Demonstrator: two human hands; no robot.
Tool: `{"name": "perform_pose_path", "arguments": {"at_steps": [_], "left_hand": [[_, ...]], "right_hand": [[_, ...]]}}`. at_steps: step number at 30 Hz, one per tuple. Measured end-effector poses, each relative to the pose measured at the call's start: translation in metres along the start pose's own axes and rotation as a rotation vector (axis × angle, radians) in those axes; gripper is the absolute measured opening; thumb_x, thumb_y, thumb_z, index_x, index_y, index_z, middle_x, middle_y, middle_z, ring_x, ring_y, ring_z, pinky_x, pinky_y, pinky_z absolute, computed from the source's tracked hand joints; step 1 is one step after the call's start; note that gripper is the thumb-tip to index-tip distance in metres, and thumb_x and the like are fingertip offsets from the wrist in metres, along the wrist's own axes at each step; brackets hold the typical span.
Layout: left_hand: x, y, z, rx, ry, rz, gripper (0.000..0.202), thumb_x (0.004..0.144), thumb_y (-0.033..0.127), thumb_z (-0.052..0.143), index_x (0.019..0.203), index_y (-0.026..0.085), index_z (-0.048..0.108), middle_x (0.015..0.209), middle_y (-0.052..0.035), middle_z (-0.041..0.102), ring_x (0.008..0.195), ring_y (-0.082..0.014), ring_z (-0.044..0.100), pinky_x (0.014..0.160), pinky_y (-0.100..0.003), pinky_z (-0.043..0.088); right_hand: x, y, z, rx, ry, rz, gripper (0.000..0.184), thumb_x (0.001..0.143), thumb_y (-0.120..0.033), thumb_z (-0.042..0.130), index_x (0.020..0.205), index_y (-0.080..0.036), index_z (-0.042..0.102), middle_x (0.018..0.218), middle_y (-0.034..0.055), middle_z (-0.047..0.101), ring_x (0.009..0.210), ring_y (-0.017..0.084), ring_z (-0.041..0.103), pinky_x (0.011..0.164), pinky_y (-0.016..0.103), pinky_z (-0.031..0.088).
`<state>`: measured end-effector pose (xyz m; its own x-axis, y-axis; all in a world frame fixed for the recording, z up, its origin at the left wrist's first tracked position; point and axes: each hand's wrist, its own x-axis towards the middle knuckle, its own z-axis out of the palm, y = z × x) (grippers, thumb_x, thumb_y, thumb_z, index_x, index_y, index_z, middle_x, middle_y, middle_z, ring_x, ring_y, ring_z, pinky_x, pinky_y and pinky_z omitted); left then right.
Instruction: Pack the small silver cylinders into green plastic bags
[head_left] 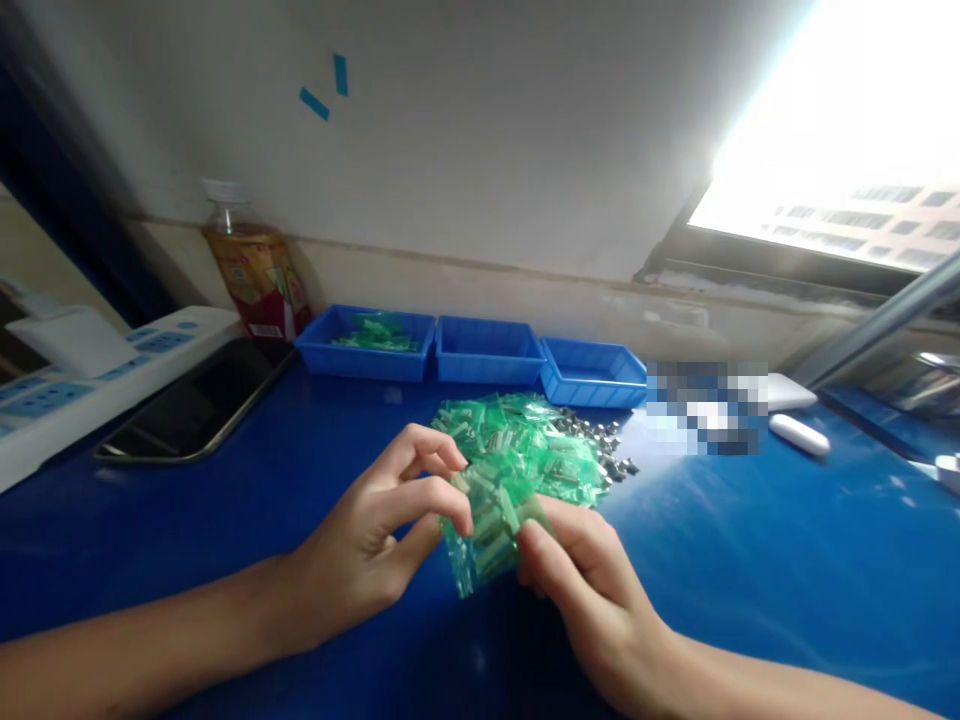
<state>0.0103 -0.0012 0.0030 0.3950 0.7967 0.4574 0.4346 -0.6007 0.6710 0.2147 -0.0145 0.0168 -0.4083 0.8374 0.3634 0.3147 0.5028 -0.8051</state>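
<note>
A small see-through green plastic bag (491, 525) with pale strip-like pieces inside is held up over the front of a pile. My right hand (600, 585) pinches its right side between thumb and fingers. At its left edge, my left hand (390, 510) has curled fingers, with the index finger over the plastic and the thumb close behind. Just beyond lies a heap of similar green bags (517, 440). Small loose metal pieces (611, 450) are scattered at the heap's right side.
Behind the heap stand three blue trays: a left tray (364, 362) holding green bags, a middle tray (491, 368) and a right tray (592, 385). A phone (199, 405), power strip (34, 450) and drink bottle (255, 270) are left. A white case (799, 435) lies right.
</note>
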Motion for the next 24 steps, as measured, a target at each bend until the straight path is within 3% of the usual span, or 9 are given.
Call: {"name": "perform_pose_path", "arguments": {"at_steps": [4, 7, 9, 14, 19, 22, 24], "left_hand": [[0.003, 0.004, 0.002, 0.047, -0.039, -0.01, 0.022, 0.087, 0.014, 0.044, 0.084, 0.021, 0.064, 0.102, -0.0056, 0.047, 0.092, -0.0161, 0.05, 0.086, -0.03, 0.047], [0.007, 0.005, 0.001, 0.015, -0.141, -0.059, 0.021, 0.089, 0.019, 0.045, 0.097, 0.022, 0.063, 0.1, -0.0047, 0.049, 0.094, -0.0166, 0.051, 0.088, -0.029, 0.045], [0.01, 0.007, 0.0, -0.041, -0.184, -0.103, 0.021, 0.092, 0.027, 0.043, 0.097, 0.021, 0.063, 0.099, -0.0041, 0.05, 0.093, -0.0167, 0.051, 0.088, -0.028, 0.044], [0.011, 0.007, -0.003, -0.148, -0.067, -0.302, 0.042, 0.097, 0.043, 0.024, 0.089, 0.018, 0.057, 0.084, -0.0021, 0.052, 0.078, -0.0154, 0.052, 0.076, -0.027, 0.044], [0.011, 0.006, -0.001, -0.214, -0.13, -0.371, 0.031, 0.095, 0.044, 0.036, 0.094, 0.019, 0.055, 0.067, 0.0036, 0.047, 0.061, -0.0117, 0.046, 0.057, -0.022, 0.039], [0.01, 0.004, 0.001, -0.215, -0.05, -0.313, 0.019, 0.094, 0.036, 0.043, 0.098, 0.02, 0.054, 0.065, 0.0048, 0.047, 0.058, -0.0101, 0.045, 0.053, -0.02, 0.037], [0.008, 0.003, 0.001, -0.171, 0.015, -0.169, 0.012, 0.093, 0.026, 0.045, 0.096, 0.021, 0.056, 0.073, 0.0034, 0.051, 0.064, -0.0096, 0.049, 0.058, -0.019, 0.04]], "right_hand": [[-0.001, 0.01, 0.003, -0.042, -0.005, -0.172, 0.026, 0.095, -0.027, 0.04, 0.091, -0.018, 0.064, 0.063, 0.0011, 0.052, 0.057, 0.012, 0.047, 0.053, 0.023, 0.041], [0.004, 0.018, 0.003, -0.07, 0.009, -0.225, 0.031, 0.094, -0.017, 0.039, 0.119, -0.018, 0.059, 0.069, 0.0011, 0.052, 0.058, 0.011, 0.047, 0.053, 0.023, 0.041], [0.007, 0.02, 0.002, -0.104, 0.015, -0.232, 0.036, 0.092, -0.015, 0.042, 0.125, -0.019, 0.056, 0.071, 0.0013, 0.05, 0.06, 0.011, 0.047, 0.054, 0.023, 0.041], [0.006, 0.021, 0.003, -0.085, 0.028, -0.27, 0.04, 0.091, -0.01, 0.042, 0.124, -0.026, 0.059, 0.087, 0.0043, 0.05, 0.077, 0.013, 0.052, 0.067, 0.027, 0.047], [0.004, 0.02, 0.003, -0.097, 0.012, -0.263, 0.045, 0.085, -0.004, 0.044, 0.121, -0.027, 0.06, 0.106, 0.0074, 0.047, 0.099, 0.016, 0.051, 0.084, 0.033, 0.048], [0.004, 0.015, 0.002, -0.095, -0.038, -0.212, 0.037, 0.083, -0.007, 0.049, 0.115, -0.022, 0.061, 0.109, 0.0086, 0.047, 0.104, 0.018, 0.049, 0.089, 0.033, 0.047], [0.005, 0.012, 0.0, -0.098, -0.069, -0.168, 0.026, 0.084, -0.014, 0.052, 0.108, -0.019, 0.062, 0.104, 0.0081, 0.049, 0.099, 0.017, 0.05, 0.087, 0.032, 0.046]]}}
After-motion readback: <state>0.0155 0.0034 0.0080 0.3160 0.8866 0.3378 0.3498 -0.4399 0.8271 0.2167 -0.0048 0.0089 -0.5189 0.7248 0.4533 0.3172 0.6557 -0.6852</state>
